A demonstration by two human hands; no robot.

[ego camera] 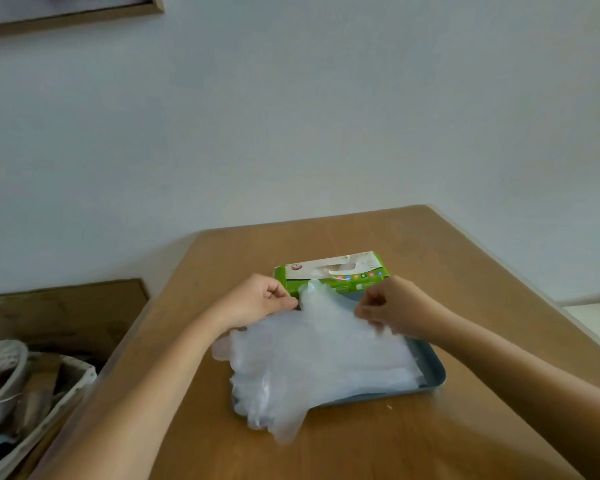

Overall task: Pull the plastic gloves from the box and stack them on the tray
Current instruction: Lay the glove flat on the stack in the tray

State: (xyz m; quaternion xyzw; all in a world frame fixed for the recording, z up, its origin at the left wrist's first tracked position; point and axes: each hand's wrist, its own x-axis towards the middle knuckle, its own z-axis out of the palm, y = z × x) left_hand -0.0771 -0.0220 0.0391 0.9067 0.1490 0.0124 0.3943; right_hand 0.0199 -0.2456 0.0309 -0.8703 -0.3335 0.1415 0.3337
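A green and white glove box point(331, 271) lies on the wooden table behind a grey-blue tray point(430, 368). A pile of clear plastic gloves point(312, 362) covers the tray and spills over its left and front edges. My left hand point(257, 299) pinches the far left edge of the top glove. My right hand point(392, 308) pinches the same glove's far right edge. The glove is stretched between both hands, just in front of the box and over the pile.
The wooden table point(361, 441) has a far edge against a pale wall. Left of the table stands a lower brown surface point(63, 313) and a basket of clutter point(21, 386). A picture frame point(70, 12) hangs at the top left.
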